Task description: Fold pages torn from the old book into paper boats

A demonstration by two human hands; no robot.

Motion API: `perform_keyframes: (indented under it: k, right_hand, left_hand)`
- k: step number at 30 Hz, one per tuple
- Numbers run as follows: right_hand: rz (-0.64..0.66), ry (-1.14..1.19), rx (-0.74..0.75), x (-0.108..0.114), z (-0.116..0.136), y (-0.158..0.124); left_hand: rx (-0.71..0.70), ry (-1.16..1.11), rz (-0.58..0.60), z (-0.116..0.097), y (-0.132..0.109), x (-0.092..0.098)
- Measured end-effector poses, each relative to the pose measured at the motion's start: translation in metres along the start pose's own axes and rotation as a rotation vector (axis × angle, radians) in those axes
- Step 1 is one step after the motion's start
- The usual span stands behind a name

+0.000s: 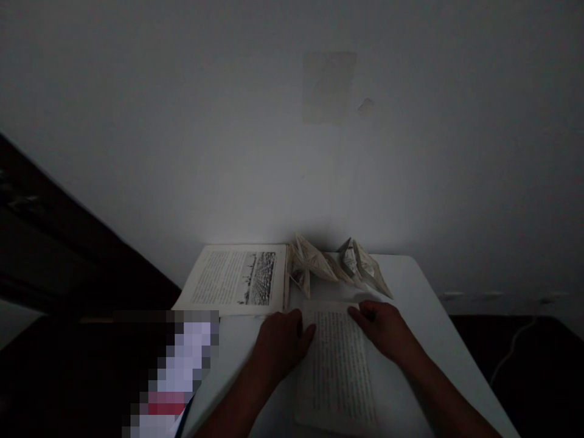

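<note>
A loose printed sheet (342,371) lies on the white table in front of me, its lines of text running across it. My left hand (281,342) is at the sheet's upper left edge, fingers curled and thumb over the paper. At the upper right corner, my right hand (381,327) pinches the sheet between thumb and curled fingers. Just beyond the hands stand folded paper shapes: a pointed one (312,261) at left and a boat-like one (365,264) at right. The dim light hides fine detail of the fingertips.
An open book (223,277) with a dark picture lies at the table's back left. The white table (410,280) meets a plain wall (205,152). A pixelated light object (177,371) is beside the table's left edge. A pale cable (513,344) hangs at right.
</note>
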State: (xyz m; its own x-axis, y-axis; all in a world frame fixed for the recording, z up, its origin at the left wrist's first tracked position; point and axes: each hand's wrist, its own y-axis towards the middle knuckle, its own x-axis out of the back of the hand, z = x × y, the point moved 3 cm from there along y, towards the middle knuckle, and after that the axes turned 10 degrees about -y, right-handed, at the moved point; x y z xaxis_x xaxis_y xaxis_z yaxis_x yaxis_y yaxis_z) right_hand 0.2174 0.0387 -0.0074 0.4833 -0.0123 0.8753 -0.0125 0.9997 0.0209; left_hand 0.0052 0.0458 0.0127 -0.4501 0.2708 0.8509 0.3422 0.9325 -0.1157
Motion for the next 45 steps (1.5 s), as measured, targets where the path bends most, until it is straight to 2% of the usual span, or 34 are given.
perform_keyframes:
  k: [4, 6, 8, 10, 15, 19, 29, 38, 45]
  right_hand:
    - [-0.011, -0.122, 0.001, 0.012, 0.007, 0.003]
    - [-0.004, -0.164, 0.002, 0.023, 0.008, 0.001]
    - [0.005, -0.209, 0.029, 0.032, 0.008, -0.004]
    - [0.016, -0.224, 0.134, 0.036, 0.01, -0.014]
    - [-0.089, -0.16, 0.548, 0.024, 0.018, -0.041]
    - [-0.14, -0.131, 0.666, 0.014, 0.018, -0.053]
    - [-0.135, -0.16, 0.61, 0.008, 0.008, -0.054]
    - [-0.137, -0.206, 0.539, 0.005, 0.008, -0.034]
    - [-0.212, -0.198, 0.516, 0.006, 0.009, -0.013]
  left_hand:
    - [-0.342, -0.033, -0.033, -0.026, -0.012, -0.01]
    - [-0.505, -0.043, -0.011, -0.039, -0.019, -0.016]
    - [-0.601, -0.033, 0.004, -0.047, -0.024, -0.022]
    - [-0.645, -0.031, 0.005, -0.05, -0.026, -0.026]
    - [-0.646, -0.033, 0.004, -0.046, -0.023, -0.032]
    - [-0.666, -0.039, 0.017, -0.042, -0.02, -0.036]
    - [-0.668, -0.077, 0.014, -0.04, -0.018, -0.037]
    - [-0.669, -0.121, -0.005, -0.038, -0.017, -0.038]
    - [-0.675, -0.118, 0.006, -0.039, -0.017, -0.036]
